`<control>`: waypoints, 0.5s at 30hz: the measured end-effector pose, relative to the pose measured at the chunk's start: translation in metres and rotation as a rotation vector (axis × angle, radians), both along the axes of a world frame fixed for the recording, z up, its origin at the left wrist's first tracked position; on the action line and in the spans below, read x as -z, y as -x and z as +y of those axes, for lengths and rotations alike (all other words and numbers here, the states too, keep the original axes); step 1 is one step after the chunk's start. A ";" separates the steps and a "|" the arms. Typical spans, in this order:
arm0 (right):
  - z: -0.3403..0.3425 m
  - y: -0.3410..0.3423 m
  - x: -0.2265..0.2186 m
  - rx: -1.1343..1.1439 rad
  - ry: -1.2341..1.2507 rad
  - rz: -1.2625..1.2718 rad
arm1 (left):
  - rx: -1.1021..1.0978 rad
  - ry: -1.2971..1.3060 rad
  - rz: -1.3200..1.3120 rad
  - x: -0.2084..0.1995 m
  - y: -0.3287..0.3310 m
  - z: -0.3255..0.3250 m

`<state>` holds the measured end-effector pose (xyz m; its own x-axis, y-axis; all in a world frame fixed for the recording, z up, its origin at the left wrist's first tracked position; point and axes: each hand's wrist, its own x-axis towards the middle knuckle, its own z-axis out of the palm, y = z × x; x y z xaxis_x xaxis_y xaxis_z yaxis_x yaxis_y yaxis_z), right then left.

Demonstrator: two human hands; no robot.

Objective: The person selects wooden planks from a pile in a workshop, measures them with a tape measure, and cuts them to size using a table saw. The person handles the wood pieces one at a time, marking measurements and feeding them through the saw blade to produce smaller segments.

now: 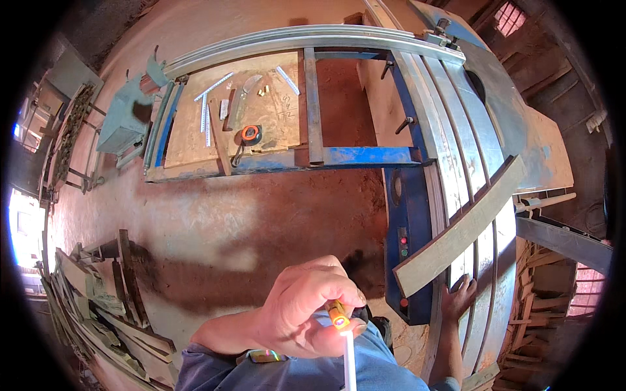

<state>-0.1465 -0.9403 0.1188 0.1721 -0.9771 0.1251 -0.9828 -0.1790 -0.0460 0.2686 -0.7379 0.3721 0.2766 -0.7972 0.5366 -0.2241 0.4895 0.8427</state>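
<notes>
In front of my body, my left hand (310,303) is closed around a small yellow lighter (337,314), thumb and forefinger pinching it. A bright glow shows at the lighter's end, right at the tip of a white cigarette (350,365) that runs down to the lower edge. My right hand (459,298) lies with fingers stretched out on the grooved metal sliding table (486,260) of a blue machine. Just above those fingers a wooden board (460,228) lies slantwise across the table; whether they touch it I cannot tell.
A plywood panel (182,146) within the machine's frame carries an orange-black tape measure (251,135), white rule pieces (208,120) and several small items. Red and green buttons (403,241) sit on the blue machine body. Scrap wood (117,306) is piled at left, near a green machine (122,117).
</notes>
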 end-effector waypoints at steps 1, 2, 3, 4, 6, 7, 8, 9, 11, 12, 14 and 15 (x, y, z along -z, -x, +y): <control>0.000 0.000 0.002 -0.002 0.007 0.004 | 0.002 -0.009 -0.006 0.000 0.001 -0.001; 0.000 0.000 0.004 -0.003 0.013 0.009 | 0.008 -0.013 -0.007 0.000 0.001 -0.002; 0.002 0.000 0.005 0.005 0.009 0.016 | 0.015 -0.018 -0.009 0.000 0.000 -0.003; 0.001 -0.004 0.001 0.013 0.011 0.022 | 0.020 -0.017 -0.011 0.001 0.001 -0.004; 0.001 -0.004 0.000 0.028 0.013 0.028 | 0.026 0.000 0.003 0.002 0.002 -0.007; 0.002 -0.003 0.002 0.035 0.013 0.028 | 0.031 0.007 0.010 0.003 0.002 -0.007; 0.004 -0.002 0.004 0.045 0.013 0.028 | 0.033 -0.056 0.009 0.002 0.002 -0.005; 0.003 0.000 0.009 0.011 0.015 -0.010 | 0.045 -0.107 0.006 0.003 0.002 -0.005; 0.003 0.001 -0.004 0.028 -0.032 -0.095 | 0.089 -0.246 0.124 0.009 0.010 -0.003; 0.002 -0.010 -0.014 0.055 -0.105 -0.151 | 0.018 -0.350 0.135 0.016 0.011 0.000; 0.007 -0.020 -0.030 0.074 -0.037 -0.176 | -0.079 -0.477 0.170 0.050 0.005 0.003; 0.007 -0.014 -0.020 -0.013 0.155 -0.098 | -0.137 -0.517 0.193 0.078 -0.003 0.007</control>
<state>-0.1330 -0.9332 0.1388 0.1643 -0.9425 0.2911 -0.9724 -0.2043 -0.1124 0.2713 -0.7310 0.2937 0.4507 -0.8926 0.0153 -0.0748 -0.0207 0.9970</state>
